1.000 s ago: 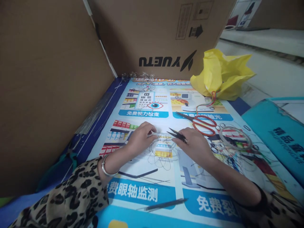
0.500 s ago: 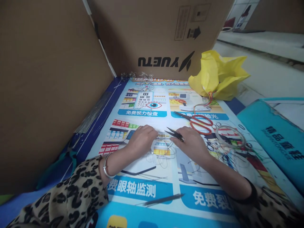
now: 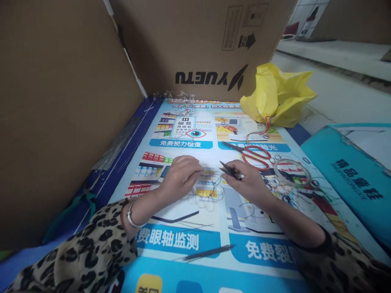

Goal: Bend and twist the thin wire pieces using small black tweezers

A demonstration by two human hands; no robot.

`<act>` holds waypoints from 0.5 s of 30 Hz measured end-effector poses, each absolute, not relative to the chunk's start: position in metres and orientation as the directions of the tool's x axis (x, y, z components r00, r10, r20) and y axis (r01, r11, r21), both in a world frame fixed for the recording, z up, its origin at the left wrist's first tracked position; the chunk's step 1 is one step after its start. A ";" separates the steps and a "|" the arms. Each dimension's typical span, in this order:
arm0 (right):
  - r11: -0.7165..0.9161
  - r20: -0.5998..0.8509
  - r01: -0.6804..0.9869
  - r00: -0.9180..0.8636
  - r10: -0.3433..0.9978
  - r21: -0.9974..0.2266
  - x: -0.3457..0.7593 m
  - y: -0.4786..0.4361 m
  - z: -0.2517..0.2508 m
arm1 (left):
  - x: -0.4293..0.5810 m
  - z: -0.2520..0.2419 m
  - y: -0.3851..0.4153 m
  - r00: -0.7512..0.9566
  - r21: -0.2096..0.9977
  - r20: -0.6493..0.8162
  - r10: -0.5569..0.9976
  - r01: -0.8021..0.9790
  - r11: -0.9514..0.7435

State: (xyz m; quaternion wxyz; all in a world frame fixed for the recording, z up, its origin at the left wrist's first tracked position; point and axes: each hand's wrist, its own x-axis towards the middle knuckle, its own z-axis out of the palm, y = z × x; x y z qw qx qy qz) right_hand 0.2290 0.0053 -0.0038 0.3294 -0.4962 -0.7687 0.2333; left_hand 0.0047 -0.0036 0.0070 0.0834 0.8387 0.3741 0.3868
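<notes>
My left hand point(image 3: 181, 174) rests on the printed poster point(image 3: 189, 240), its fingers pinched on a thin wire that runs to looped wire point(image 3: 205, 195) lying between my hands. My right hand point(image 3: 249, 183) is closed round small black snips point(image 3: 229, 170), whose tips point left toward the wire and the left fingertips. Both arms wear leopard-print sleeves, and a silver bangle point(image 3: 130, 213) sits on the left wrist.
Red-handled scissors point(image 3: 253, 154) and a clear tape ring point(image 3: 291, 171) lie right of my right hand, among tangled wires. A yellow plastic bag point(image 3: 276, 95) sits behind them. Cardboard boxes point(image 3: 195, 44) wall the left and back. A dark rod point(image 3: 207, 253) lies near me.
Both hands stayed close together on the wire; the snips' tips drew in slightly and angled more upward. The view shifted a little.
</notes>
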 end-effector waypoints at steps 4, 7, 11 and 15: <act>0.440 0.272 0.567 -0.360 0.893 -0.696 0.227 0.003 -0.002 | 0.004 0.009 -0.009 0.319 0.483 0.646 0.693 0.532 -0.695; 0.471 0.239 0.626 -0.421 0.875 -0.622 0.225 0.004 -0.001 | 0.002 0.009 -0.014 0.280 0.532 0.636 0.719 0.516 -0.671; 0.497 0.190 0.675 -0.478 0.858 -0.545 0.223 0.005 0.000 | -0.002 0.011 -0.020 0.255 0.578 0.593 0.764 0.526 -0.624; 0.499 0.165 0.691 -0.492 0.855 -0.524 0.224 0.006 0.001 | -0.006 0.011 -0.025 0.226 0.618 0.559 0.798 0.527 -0.583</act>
